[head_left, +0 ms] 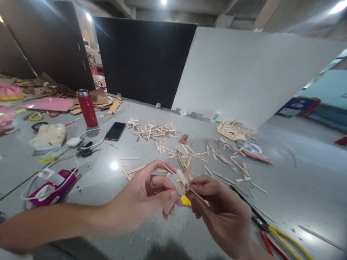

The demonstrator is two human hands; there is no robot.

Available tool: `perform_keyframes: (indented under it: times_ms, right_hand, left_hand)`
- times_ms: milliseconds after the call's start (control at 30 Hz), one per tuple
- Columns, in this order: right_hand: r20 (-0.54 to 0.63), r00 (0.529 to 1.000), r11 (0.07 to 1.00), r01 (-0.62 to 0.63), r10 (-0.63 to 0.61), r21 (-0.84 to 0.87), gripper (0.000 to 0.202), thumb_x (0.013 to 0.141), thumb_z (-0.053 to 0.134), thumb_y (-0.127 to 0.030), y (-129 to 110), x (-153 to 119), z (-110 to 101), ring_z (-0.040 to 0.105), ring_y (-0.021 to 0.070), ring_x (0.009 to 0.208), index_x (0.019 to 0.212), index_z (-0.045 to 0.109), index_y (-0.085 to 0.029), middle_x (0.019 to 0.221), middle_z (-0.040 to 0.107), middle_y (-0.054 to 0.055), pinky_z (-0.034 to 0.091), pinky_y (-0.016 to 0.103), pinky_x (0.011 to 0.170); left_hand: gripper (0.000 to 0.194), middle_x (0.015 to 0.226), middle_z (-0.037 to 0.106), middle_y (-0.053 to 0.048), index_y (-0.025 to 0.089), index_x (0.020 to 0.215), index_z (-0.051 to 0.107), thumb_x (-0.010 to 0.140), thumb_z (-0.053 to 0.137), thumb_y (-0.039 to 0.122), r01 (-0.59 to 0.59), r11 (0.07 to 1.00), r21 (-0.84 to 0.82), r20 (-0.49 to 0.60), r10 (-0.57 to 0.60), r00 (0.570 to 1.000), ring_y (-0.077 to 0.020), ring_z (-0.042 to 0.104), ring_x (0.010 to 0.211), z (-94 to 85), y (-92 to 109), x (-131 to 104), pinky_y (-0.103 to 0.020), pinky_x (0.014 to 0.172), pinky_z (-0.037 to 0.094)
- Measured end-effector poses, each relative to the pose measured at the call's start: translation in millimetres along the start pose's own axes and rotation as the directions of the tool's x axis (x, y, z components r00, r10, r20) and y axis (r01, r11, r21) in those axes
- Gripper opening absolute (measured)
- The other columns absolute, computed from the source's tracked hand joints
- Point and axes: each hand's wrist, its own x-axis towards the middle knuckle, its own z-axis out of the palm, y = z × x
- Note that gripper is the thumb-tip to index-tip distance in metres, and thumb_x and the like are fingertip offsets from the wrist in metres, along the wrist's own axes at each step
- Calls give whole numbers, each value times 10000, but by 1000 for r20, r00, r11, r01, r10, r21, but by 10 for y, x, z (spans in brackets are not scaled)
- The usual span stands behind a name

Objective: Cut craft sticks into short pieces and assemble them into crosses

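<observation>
Wooden sticks (187, 185): we pinch them between both hands, left hand (146, 198) and right hand (221, 209), mid-assembly above the worktop (284, 169); aligning them likely needs care.

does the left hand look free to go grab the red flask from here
Probably not as things stand: the left hand is pinching the small wooden stick piece together with the right hand, and the red flask stands far across the table.

The scene is seen from a single head-worn camera, aimed forward and down across the desk (298, 173). Both hands are caught very close at the lower edge, where blur perhaps hides detail.
</observation>
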Motion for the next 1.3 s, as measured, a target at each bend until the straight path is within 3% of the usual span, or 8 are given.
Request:
perform_keyframes:
  times_ms: [167, 333, 467, 933, 1167, 1300]
  right_hand:
    - [77, 990, 976, -131, 119, 173, 79, 971, 767, -254, -15, 38, 14, 556, 64, 471, 898, 737, -254, 763, 680, -3, 479, 134, 403]
    - [163, 962, 937, -256, 221, 236, 77, 988, 750, -313, -27, 18, 16, 503, 62, 460, 931, 748, -262, 729, 669, -8, 446, 136, 403]
    - [215, 955, 940, -252, 204, 228, 229, 993, 740, -369, -14, -5, 21, 510, 91, 504, 807, 735, -235, 708, 659, 11, 436, 161, 412]
    - [246, 946, 957, -250, 210, 145, 238, 1003, 720, -354, -63, 39, -11, 488, 99, 479, 833, 805, -210, 724, 661, 40, 413, 201, 390]
    - [312, 923, 949, -280, 226, 142, 247, 1032, 679, -338, -66, 44, -42, 491, 90, 520, 850, 764, -193, 790, 677, 43, 401, 195, 424]
    - [316, 918, 953, -284, 239, 104, 315, 1030, 675, -389, -98, 87, -39, 457, 93, 525, 795, 725, -185, 778, 651, 37, 365, 223, 441]
  left_hand:
    - [418, 752, 663, 21, 176, 1088, 560, 891, 849, 405, 35, 999, -8, 45, -35, 998, -92, 602, 552, 24, 5, -21, -173, 446, 509]
    - [386, 709, 664, 17, 168, 1017, 593, 877, 867, 400, 30, 999, -29, 76, -27, 997, -78, 600, 509, -6, -42, 1, -152, 431, 524]
    - [376, 679, 677, 9, 160, 1025, 616, 886, 860, 409, 29, 999, -36, 108, -25, 994, -72, 590, 476, -22, -49, 10, -157, 445, 537]
    - [352, 668, 683, 56, 194, 1039, 561, 875, 869, 232, 24, 992, -124, 69, -15, 997, -88, 635, 518, -4, -37, 18, -172, 448, 587]
    - [326, 722, 702, 2, 154, 999, 634, 877, 868, 345, 21, 999, -49, 72, -17, 997, -90, 641, 538, 15, -32, 1, -159, 449, 571]
    - [279, 713, 699, -2, 150, 940, 636, 882, 860, 305, 11, 1000, -27, 44, -10, 999, -86, 626, 531, 19, -38, -9, -159, 440, 560]
